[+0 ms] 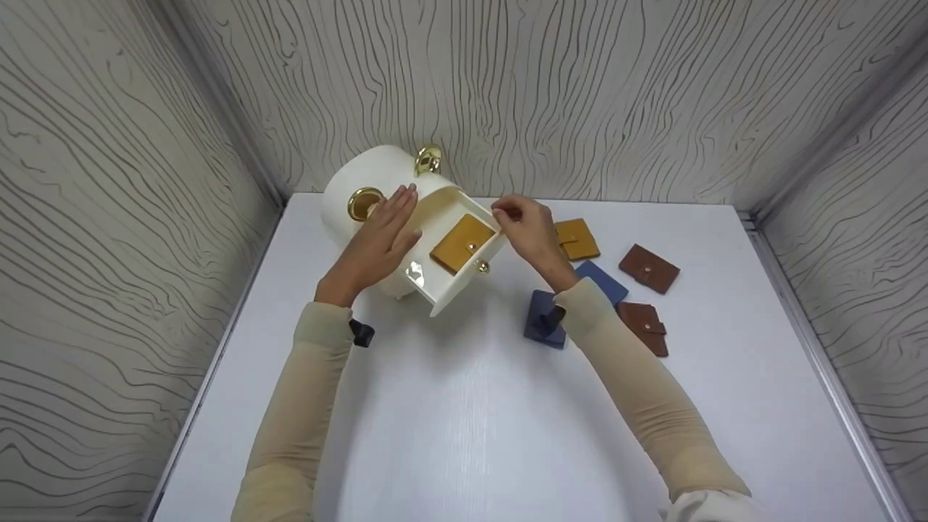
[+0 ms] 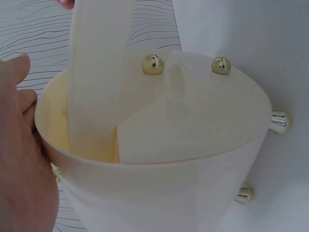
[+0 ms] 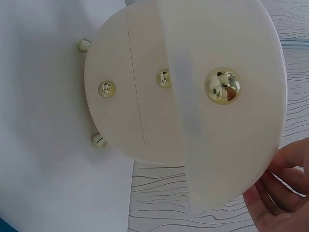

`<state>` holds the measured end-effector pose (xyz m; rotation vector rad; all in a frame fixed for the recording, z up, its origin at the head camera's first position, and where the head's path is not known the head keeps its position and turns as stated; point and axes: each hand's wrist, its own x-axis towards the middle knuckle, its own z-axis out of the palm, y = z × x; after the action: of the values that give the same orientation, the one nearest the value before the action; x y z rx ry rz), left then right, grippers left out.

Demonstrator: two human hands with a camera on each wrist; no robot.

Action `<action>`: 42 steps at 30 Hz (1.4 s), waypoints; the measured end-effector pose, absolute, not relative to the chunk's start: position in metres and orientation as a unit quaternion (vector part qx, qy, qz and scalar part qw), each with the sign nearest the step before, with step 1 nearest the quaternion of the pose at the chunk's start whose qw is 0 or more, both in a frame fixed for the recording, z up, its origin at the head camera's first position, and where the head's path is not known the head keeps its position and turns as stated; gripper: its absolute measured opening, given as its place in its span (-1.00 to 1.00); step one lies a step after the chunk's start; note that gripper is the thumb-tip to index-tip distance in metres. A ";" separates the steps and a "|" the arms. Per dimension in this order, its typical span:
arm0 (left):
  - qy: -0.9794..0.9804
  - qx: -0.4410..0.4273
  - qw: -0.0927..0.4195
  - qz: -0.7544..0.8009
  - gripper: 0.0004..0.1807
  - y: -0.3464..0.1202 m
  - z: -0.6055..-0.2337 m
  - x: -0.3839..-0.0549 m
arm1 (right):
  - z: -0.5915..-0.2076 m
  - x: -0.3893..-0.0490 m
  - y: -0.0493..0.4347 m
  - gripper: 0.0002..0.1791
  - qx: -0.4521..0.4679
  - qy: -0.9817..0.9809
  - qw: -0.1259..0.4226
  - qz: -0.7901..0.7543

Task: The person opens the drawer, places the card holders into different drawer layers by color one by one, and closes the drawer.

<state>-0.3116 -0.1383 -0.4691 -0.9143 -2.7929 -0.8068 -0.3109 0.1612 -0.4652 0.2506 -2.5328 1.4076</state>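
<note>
A white rounded drawer box [image 1: 380, 170] with gold knobs and gold feet stands at the back left of the table. Its top drawer [image 1: 453, 292] is pulled out, and inside lies a mustard-yellow wallet [image 1: 460, 243] with a snap. My left hand [image 1: 377, 243] rests flat against the box beside the drawer opening, fingers straight. At the drawer's far front corner, my right hand [image 1: 528, 226] pinches the edge with curled fingers. The right wrist view shows the drawer front [image 3: 227, 145] with its gold knob [image 3: 223, 86] and my right fingers [image 3: 277, 193] at its rim.
Right of the box lie another yellow wallet [image 1: 578, 239], two blue wallets [image 1: 603, 281], one partly under my right wrist, and two brown wallets [image 1: 650, 268]. Two gold round pieces [image 1: 428, 159] stick up from the box top. Wood-patterned walls [image 1: 580, 94] enclose the white table [image 1: 464, 435].
</note>
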 end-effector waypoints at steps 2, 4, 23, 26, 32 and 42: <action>-0.916 -0.298 0.047 -0.263 -0.24 -0.138 -0.469 -0.312 | -0.465 -0.311 0.163 -0.78 0.088 -0.862 0.123 0.484; -0.917 -0.297 0.046 -0.263 -0.25 -0.139 -0.469 -0.311 | -0.465 -0.311 0.165 -0.79 0.089 -0.858 0.131 0.488; -0.914 -0.302 0.046 -0.266 -0.25 -0.139 -0.471 -0.311 | -0.469 -0.315 0.204 -0.80 0.065 -0.856 0.176 0.482; -0.914 -0.302 0.049 -0.267 -0.25 -0.139 -0.471 -0.311 | -0.470 -0.316 0.212 -0.80 0.062 -0.862 0.170 0.474; -0.914 -0.302 0.047 -0.267 -0.25 -0.138 -0.469 -0.310 | -0.474 -0.319 0.226 -0.80 0.048 -0.865 0.172 0.469; -0.914 -0.301 0.043 -0.269 -0.26 -0.140 -0.469 -0.311 | -0.485 -0.324 0.251 -0.76 0.022 -0.868 0.176 0.464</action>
<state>-0.3111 -0.1400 -0.4689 -0.9211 -2.7949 -0.8216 -0.3244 0.2506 -0.4852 0.0623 -2.4581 1.3132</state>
